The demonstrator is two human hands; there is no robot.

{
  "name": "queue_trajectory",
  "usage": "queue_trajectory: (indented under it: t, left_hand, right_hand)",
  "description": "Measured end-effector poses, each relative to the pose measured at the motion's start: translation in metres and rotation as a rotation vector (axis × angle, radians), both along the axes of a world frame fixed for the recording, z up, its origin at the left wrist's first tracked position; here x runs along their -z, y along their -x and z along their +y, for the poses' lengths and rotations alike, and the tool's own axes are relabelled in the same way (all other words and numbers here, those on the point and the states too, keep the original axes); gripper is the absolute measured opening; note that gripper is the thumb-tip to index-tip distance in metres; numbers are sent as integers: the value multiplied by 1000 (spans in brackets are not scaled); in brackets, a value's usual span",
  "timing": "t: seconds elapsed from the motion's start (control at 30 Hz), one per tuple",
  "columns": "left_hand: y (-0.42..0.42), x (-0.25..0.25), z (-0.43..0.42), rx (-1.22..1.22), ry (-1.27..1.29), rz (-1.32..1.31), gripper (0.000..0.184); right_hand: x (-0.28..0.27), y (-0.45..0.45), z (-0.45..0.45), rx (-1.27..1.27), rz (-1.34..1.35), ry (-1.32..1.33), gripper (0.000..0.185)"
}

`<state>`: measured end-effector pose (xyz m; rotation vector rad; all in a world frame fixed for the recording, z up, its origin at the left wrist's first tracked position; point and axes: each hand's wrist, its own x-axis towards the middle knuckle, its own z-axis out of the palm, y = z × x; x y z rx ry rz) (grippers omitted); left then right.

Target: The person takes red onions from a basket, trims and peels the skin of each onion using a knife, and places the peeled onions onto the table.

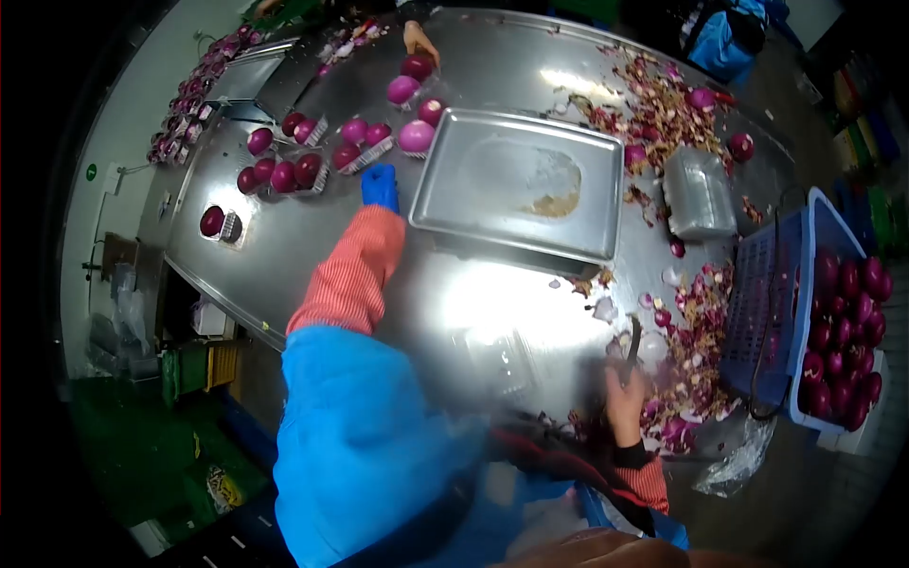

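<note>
My left hand [381,186], in a blue glove, reaches forward over the steel table [417,275], left of an upturned-looking metal tray [519,185]. Its fingers are closed; what they hold, if anything, is hidden. Just beyond it are red onions in clear plastic trays [365,154]. My right hand [624,402], bare, is closed round a dark curved knife [633,343] pointing away from me, beside onion peelings [696,355]. An empty clear plastic tray [497,364] lies on the table between my arms.
A blue crate [772,303] full of red onions [843,331] stands at the right. Stacked clear trays [699,194] lie beyond the peelings. Across the table, a co-worker's hand [419,41] touches an onion [417,66]. Packed onions [194,99] line the far left.
</note>
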<state>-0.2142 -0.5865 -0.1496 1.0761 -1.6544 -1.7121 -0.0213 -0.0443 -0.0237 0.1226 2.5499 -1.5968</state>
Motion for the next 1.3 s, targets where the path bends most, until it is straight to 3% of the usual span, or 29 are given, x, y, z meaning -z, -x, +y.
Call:
queue_trajectory:
  t: [0.03, 0.1, 0.13, 0.17, 0.2, 0.23, 0.3, 0.37, 0.47, 0.5, 0.57, 0.67, 0.77, 0.83, 0.9, 0.93, 0.97, 1.03, 1.13, 1.2, 1.27, 1.3]
  left_hand:
    - [-30, 5, 15, 141, 36, 66, 30]
    - [-101, -12, 81, 260, 213, -44, 29]
    - [-136, -13, 111, 319, 371, -88, 31]
    - [-168, -29, 134, 561, 280, -238, 35]
    - [-199, -14, 156, 609, 316, -204, 34]
    - [-224, -1, 174, 693, 570, -199, 30]
    - [-235, -48, 216, 802, 265, -408, 31]
    - [-241, -20, 231, 609, 46, -320, 26]
    - [-234, -31, 250, 602, -167, -465, 27]
    - [-236, -24, 252, 647, -37, -440, 30]
    - [-235, -6, 256, 712, 219, -377, 36]
    - [-218, -125, 318, 714, 1277, -316, 49]
    - [-172, -154, 339, 950, 1128, 23, 52]
    - [-134, -191, 392, 1042, 1016, 264, 44]
    - [-98, -248, 458, 1209, 1119, 434, 44]
    - [-74, -268, 487, 1304, 1183, 573, 42]
    - [-53, -286, 523, 1367, 1216, 708, 41]
    - [-9, -303, 591, 1522, 1136, 789, 41]
    - [55, -306, 697, 1738, 1278, 742, 46]
    - [95, -289, 759, 1842, 1546, 610, 49]
    - [114, -262, 807, 1879, 1819, 262, 59]
    - [164, -209, 819, 1995, 1882, 268, 60]
  right_hand:
    - [2, 0, 7, 29, -61, 29, 17]
    - [21, -2, 26, 126, -242, 138, 15]
    - [25, -4, 31, 86, -197, 125, 15]
    - [27, -2, 36, 57, -146, 110, 14]
    - [27, 0, 43, 42, -92, 94, 14]
    - [24, 0, 45, 45, -91, 126, 15]
    - [47, -3, 55, 8, -14, 81, 17]
    - [31, -7, 56, -13, -7, 174, 15]
    - [9, -12, 65, 49, -140, 435, 16]
    - [-6, -14, 70, 86, -181, 525, 18]
    - [-18, -16, 89, 91, -152, 447, 27]
    - [-1, -20, 127, -7, -31, -109, 39]
    - [3, -34, 152, -13, 48, -166, 27]
    - [11, -42, 161, 12, 137, -78, 34]
    - [5, -47, 169, 4, 174, 8, 39]
    - [8, -52, 174, -57, 352, -59, 38]
    - [10, -56, 177, -33, 269, 2, 37]
    - [15, -59, 187, -27, 155, 50, 34]
    - [22, -66, 209, 0, 168, 60, 30]
    - [16, -68, 225, 50, 194, 106, 29]
    - [4, -69, 243, 95, 286, 99, 28]
    - [0, -69, 250, 139, 281, 91, 28]
